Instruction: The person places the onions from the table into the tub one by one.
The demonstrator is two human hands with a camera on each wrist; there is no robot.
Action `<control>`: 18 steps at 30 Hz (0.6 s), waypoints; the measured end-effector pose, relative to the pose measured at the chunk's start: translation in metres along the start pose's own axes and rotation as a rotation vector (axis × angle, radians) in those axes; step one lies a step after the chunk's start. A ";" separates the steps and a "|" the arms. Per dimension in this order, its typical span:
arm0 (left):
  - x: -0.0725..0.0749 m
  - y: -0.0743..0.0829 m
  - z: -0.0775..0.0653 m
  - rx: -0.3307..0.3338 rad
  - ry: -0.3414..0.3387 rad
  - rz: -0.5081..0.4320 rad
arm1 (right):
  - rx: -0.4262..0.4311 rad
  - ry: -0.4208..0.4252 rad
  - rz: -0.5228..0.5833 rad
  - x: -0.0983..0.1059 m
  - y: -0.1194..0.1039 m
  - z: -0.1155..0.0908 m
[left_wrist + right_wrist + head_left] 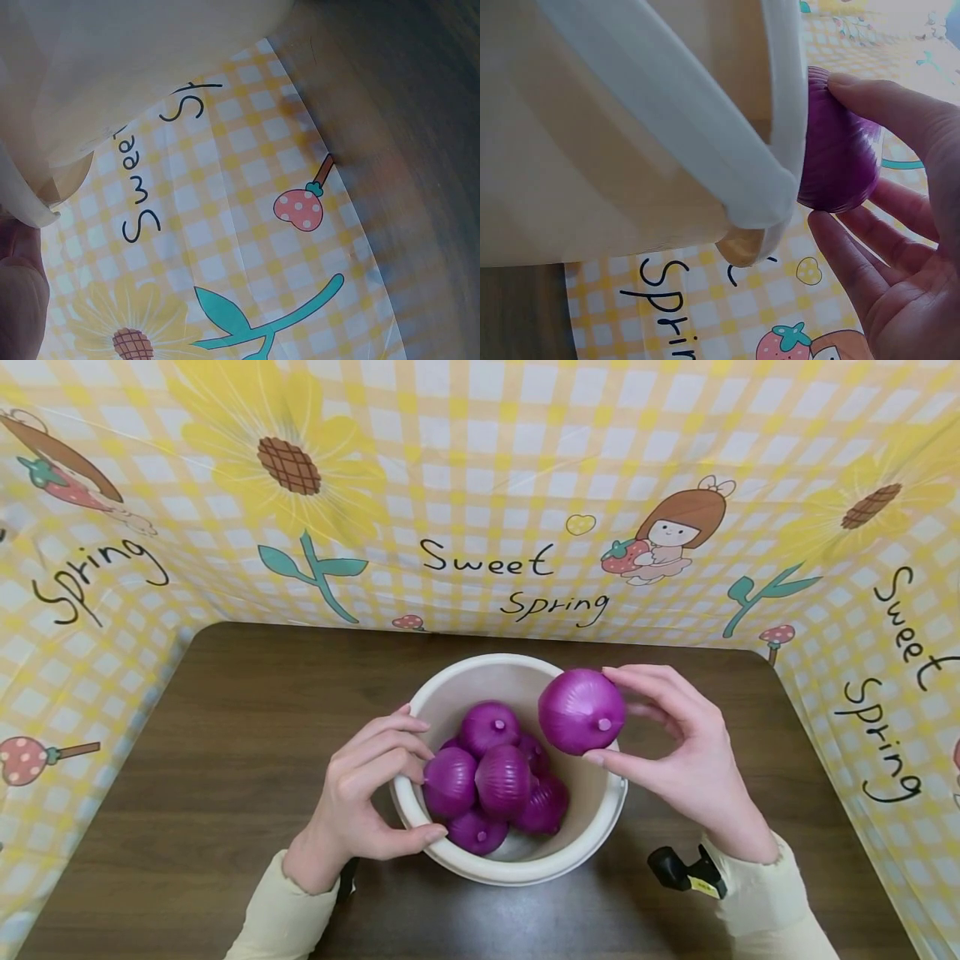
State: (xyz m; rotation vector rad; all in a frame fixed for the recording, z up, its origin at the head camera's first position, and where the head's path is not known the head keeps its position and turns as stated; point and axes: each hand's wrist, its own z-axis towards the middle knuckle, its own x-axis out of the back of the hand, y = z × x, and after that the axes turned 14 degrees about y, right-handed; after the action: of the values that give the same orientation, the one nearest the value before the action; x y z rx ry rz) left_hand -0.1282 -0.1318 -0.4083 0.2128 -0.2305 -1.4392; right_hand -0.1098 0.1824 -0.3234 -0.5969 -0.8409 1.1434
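My right hand (678,747) holds a purple onion (581,712) between thumb and fingers, above the right side of a cream bucket (600,814). In the right wrist view, the held onion (844,146) is partly hidden behind the bucket rim (784,90). Inside the bucket lies a pile of several more purple onions (502,782), some partly covered by others. With fingers over the rim and the thumb lower down on it, my left hand (367,785) grips the bucket's left side. Only a sliver of that hand (21,300) appears in the left wrist view.
The bucket stands on a dark wooden table (247,760). A yellow checked cloth (480,468) with flowers and lettering rises behind the table and along both sides. Its white handle (675,105) crosses the outside of the bucket in the right wrist view.
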 end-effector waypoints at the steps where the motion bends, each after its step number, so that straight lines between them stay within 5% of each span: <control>1: 0.000 0.000 0.000 0.001 0.000 0.000 | -0.003 -0.005 -0.005 0.000 0.000 0.000; 18: 0.000 -0.001 -0.003 0.002 0.003 0.005 | 0.016 -0.080 -0.006 -0.004 0.004 -0.002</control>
State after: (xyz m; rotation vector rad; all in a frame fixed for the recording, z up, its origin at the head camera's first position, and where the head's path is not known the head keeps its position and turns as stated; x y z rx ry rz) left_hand -0.1288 -0.1319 -0.4116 0.2160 -0.2298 -1.4341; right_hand -0.1115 0.1803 -0.3286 -0.5380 -0.9010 1.1733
